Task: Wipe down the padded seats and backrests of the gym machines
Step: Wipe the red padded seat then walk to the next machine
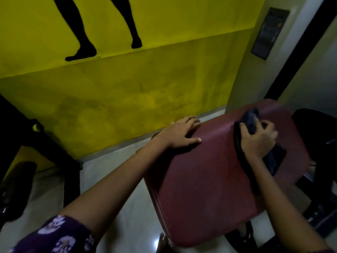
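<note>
Smooth maroon vinyl-like pad [209,179], soft dark cloth [252,121], glossy pale floor [113,172]

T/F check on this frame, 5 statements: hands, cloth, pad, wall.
1. The right hand grips a dark cloth on the maroon pad. True.
2. The left hand holds a spray bottle. False: it holds nothing and rests flat on the pad's left edge, fingers straight.
3. The pad is blue. False: it is maroon.
4. The wall behind the pad is yellow, with black painted legs on it. True.
5. Both hands touch the pad or the cloth on it. True.
</note>
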{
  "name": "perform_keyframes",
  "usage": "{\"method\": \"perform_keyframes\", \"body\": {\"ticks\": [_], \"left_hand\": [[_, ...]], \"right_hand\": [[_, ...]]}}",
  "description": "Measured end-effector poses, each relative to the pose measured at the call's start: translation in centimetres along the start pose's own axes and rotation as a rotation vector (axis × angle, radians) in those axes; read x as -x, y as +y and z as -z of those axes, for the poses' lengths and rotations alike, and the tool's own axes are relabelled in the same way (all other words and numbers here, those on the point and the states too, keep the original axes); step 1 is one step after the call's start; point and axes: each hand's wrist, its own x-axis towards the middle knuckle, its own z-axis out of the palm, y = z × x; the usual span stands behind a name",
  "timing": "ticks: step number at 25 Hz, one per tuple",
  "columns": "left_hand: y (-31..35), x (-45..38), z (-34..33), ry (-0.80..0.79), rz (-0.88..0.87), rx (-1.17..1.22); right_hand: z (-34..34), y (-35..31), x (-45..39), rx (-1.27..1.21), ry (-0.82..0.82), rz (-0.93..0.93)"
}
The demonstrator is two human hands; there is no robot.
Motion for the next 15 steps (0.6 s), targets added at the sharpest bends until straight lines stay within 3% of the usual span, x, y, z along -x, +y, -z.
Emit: {"method": "perform_keyframes", "body": {"ticks": [2,4,8,10,15], "left_hand": [[-0.2,-1.6,-0.8,-0.048,-0.108,0.042],[-0.8,-2.3,-2.0,-0.086,-0.162,0.048],[-1.6,-2.1,-3.0,-0.035,-0.164,0.113],[-1.5,-2.0,-3.0,-0.030,-0.165,0.085],[-0.9,-2.0,-2.8,-0.098,-0.199,0.050]], "right_hand": [[-0.4,-1.1,0.3,0.062,0.005,-0.321],[-0.2,-2.0,1.0,0.081,-0.012,-0.346],[0.8,-2.1,4.2,0.043,-0.069,0.150],[1.5,-1.5,3.6,0.032,-0.140,0.211],[0.1,-1.9,-2.9,0.105,-0.051,-0.416]]}}
